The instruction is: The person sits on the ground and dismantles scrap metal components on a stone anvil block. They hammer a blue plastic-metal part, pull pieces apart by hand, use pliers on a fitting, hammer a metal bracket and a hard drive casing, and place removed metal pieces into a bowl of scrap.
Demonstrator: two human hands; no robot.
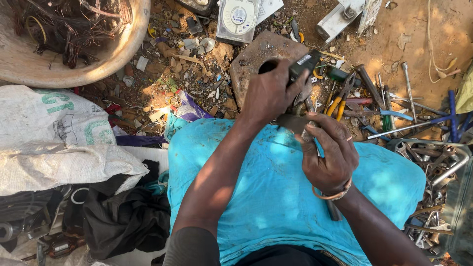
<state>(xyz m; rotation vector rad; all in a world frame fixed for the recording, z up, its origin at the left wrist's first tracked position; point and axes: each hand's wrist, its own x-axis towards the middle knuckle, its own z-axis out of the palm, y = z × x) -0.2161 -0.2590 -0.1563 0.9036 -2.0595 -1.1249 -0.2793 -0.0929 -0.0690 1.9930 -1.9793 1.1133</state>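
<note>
From my remote seat I see the left hand [270, 93] closed tight around a small dark boxy part [304, 64], holding it just above the near edge of the flat stone block [261, 54], while the right hand [329, 152] pinches a thin dark metal tool [295, 123] whose tip meets the part from below, over the blue cloth [276, 197] on the lap. I judge the part light, rigid and hard-shelled, likely slick at its smooth faces, so it is best held across its long sides. Yellow-handled pliers [337, 101] lie right of the stone.
</note>
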